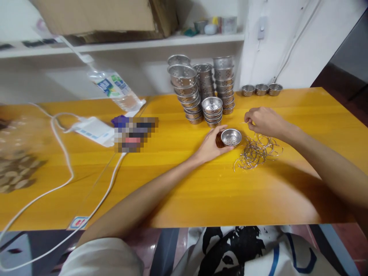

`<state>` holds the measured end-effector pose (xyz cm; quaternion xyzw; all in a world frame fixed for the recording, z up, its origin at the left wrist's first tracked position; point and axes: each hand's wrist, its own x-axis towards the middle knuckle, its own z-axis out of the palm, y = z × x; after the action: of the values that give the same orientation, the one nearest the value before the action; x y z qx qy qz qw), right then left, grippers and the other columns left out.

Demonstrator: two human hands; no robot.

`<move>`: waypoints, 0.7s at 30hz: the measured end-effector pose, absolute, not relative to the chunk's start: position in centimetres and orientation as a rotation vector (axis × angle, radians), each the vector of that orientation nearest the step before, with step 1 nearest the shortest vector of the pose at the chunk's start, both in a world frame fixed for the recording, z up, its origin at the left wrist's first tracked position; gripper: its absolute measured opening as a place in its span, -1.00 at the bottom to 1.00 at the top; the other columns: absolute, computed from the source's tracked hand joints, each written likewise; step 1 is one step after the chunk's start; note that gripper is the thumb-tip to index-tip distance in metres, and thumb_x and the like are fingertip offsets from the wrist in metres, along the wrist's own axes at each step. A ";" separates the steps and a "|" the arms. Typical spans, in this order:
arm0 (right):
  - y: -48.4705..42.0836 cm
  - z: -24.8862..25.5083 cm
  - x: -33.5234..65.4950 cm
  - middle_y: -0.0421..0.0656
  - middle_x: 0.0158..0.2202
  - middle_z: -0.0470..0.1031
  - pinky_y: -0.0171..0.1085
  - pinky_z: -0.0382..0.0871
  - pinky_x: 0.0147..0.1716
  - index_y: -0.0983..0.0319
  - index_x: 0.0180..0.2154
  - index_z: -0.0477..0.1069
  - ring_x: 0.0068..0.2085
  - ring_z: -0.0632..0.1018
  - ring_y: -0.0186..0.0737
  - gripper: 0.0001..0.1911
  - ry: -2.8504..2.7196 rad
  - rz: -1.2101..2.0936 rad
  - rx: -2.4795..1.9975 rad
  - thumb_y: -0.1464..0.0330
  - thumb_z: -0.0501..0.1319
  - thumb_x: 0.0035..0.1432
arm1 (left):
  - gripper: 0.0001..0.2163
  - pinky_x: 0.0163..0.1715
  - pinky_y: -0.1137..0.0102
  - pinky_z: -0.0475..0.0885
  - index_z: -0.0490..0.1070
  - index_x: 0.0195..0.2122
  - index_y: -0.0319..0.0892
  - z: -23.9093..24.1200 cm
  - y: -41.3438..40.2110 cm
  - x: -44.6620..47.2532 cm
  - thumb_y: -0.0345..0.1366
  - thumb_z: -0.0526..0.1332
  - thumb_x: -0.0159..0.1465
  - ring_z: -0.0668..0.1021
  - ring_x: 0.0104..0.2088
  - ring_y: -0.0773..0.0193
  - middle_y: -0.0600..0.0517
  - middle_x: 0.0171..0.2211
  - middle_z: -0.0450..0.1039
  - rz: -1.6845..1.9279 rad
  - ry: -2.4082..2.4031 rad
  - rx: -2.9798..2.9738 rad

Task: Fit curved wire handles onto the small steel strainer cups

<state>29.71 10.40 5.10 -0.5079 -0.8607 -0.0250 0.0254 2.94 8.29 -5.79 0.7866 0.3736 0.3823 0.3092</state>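
My left hand (211,145) is wrapped around the side of a small round metal cup (231,137) with holes punched in it, its open mouth facing up on the table. My right hand (263,122) is raised a little to the right, thumb and fingers pinched together. From those fingertips pokes a thin pale sliver that looks like a wire. Beneath and in front of the right hand lies a tangled heap of curved metal wires (254,153). Just behind the held cup stands a short stack of the same perforated cups (212,109).
Taller cup stacks (185,86) rise behind, and three single cups (261,89) line the wall. Leftward are a tilted plastic bottle (116,90), a white power strip (93,130) with cables, a pixelated patch and a bag of roundish pieces (17,168). A cardboard box (100,17) sits on the shelf.
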 end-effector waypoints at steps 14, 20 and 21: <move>9.9 2.3 27.2 0.06 -0.08 0.66 -0.19 0.37 -0.11 0.35 -0.04 0.64 -0.16 0.62 -0.10 -0.75 -2.724 0.006 -1.225 0.48 0.17 0.46 | -0.25 0.39 -0.11 0.49 0.36 0.28 -0.08 -5.1 8.1 3.1 -0.07 0.65 0.16 0.63 0.29 -0.16 -0.23 0.29 0.58 0.978 0.931 2.012; 10.7 1.7 27.5 0.01 -0.17 0.61 -0.22 0.34 -0.15 0.31 -0.17 0.65 -0.28 0.51 -0.20 -0.79 -2.643 -0.020 -1.126 0.50 0.21 0.42 | -0.30 0.34 -0.10 0.52 0.38 0.23 -0.08 -5.1 8.1 3.1 -0.03 0.64 0.16 0.65 0.24 -0.14 -0.21 0.23 0.60 0.982 0.929 2.028; 10.8 1.7 27.7 -0.01 -0.19 0.60 -0.22 0.34 -0.17 0.30 -0.19 0.65 -0.30 0.48 -0.21 -0.78 -2.635 -0.024 -1.108 0.49 0.20 0.43 | -0.32 0.33 -0.09 0.53 0.39 0.21 -0.08 -5.1 8.1 3.1 -0.03 0.63 0.17 0.66 0.22 -0.13 -0.20 0.21 0.61 0.982 0.933 2.036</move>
<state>27.67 10.75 1.66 -0.3839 -0.9125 -0.0082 0.1411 3.06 8.08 -5.10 0.7826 0.3585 0.3776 0.3412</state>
